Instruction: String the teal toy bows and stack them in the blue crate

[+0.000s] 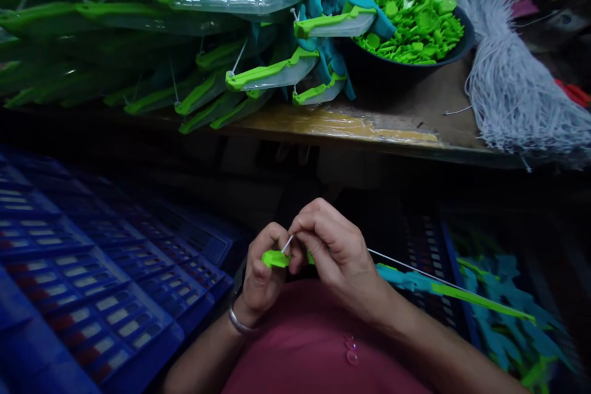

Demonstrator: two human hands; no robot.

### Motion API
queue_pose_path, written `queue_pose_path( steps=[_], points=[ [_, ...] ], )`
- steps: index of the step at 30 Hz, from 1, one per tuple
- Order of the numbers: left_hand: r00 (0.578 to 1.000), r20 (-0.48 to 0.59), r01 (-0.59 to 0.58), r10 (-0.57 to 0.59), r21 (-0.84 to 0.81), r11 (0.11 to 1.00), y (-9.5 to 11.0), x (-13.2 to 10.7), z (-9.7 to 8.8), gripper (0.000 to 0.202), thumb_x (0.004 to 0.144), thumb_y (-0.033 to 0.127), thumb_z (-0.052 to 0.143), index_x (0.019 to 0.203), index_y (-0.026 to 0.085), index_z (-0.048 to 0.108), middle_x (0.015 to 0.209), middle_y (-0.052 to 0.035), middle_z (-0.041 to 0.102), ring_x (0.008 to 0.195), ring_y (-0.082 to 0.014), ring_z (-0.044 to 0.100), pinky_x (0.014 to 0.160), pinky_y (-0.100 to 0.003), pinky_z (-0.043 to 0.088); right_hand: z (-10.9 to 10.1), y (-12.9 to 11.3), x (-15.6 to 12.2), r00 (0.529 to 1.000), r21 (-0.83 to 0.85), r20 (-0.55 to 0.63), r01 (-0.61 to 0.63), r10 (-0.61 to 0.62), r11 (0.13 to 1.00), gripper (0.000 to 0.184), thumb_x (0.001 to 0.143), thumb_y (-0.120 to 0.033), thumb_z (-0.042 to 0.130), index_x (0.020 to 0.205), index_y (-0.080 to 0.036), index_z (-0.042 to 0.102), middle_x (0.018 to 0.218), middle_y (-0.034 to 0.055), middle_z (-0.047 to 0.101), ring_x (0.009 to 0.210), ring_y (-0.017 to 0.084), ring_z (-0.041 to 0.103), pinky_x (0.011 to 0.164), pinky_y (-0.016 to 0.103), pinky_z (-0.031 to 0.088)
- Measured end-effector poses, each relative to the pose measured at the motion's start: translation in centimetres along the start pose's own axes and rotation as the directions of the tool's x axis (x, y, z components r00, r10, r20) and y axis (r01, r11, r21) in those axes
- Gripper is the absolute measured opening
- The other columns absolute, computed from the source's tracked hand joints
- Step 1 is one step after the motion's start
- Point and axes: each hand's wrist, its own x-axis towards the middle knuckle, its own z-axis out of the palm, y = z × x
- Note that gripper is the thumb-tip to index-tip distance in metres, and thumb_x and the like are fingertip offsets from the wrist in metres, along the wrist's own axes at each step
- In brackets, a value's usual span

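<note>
Close in front of my body, my left hand [264, 268] has its fingers closed around the bright green end of a teal-and-green plastic piece [409, 279], shaped like a toy bow. My right hand [338, 252] is beside it, thumb and forefinger pinching a white string [287, 244] that rises from the green end. Behind my right hand the piece emerges and slants to the lower right. A taut white length of string runs above it toward its far green tip. My hands hide the middle of the piece.
A workbench edge [351, 126] crosses ahead, stacked with teal, green and clear pieces [272, 71] at left. A dark bowl [466, 34] of green parts and a bundle of white strings [512, 86] stand at right. Blue crates [115, 308] flank my left; teal pieces [498, 301] lie lower right.
</note>
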Motion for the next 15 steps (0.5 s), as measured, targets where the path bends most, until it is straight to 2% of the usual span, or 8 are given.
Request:
queue_pose_path(
  steps=[6,11,15],
  points=[
    [0.993,0.112,-0.027,0.027,0.0,1.0,0.0,0.0,-0.7,0.057,0.088,0.078,0.058,0.085,0.022,0.052,0.063,0.0026,0.05,0.056,-0.0117,0.041,0.055,-0.024,0.036,-0.2,-1.0,-0.6,0.998,-0.044,0.043,0.039,-0.037,0.998,0.02,0.104,-0.012,0.046,0.098,-0.018,0.064,0.097,0.0022,0.055,0.07,0.005,0.061,0.065,0.019,0.054],
    [0.99,0.141,0.001,0.006,-0.046,0.999,0.2,0.1,-0.6,0.061,0.082,0.081,0.062,0.079,0.021,0.052,0.062,0.0035,0.046,0.054,-0.0101,0.036,0.052,-0.024,0.031,-0.1,-1.6,-1.1,0.994,-0.184,0.065,0.097,-0.086,0.978,0.021,0.101,-0.007,0.047,0.094,-0.016,0.064,0.093,0.0034,0.055,0.076,0.009,0.056,0.066,0.021,0.05],
    [0.994,0.111,-0.011,0.014,-0.022,1.0,0.4,0.0,-0.3,0.056,0.085,0.075,0.062,0.077,0.021,0.053,0.062,0.0022,0.045,0.055,-0.0111,0.036,0.051,-0.026,0.031,0.0,-1.6,-1.4,0.99,-0.204,0.083,0.131,-0.116,0.97,0.023,0.098,-0.002,0.047,0.101,-0.017,0.065,0.091,0.0022,0.054,0.077,0.009,0.054,0.065,0.02,0.046]
  ],
)
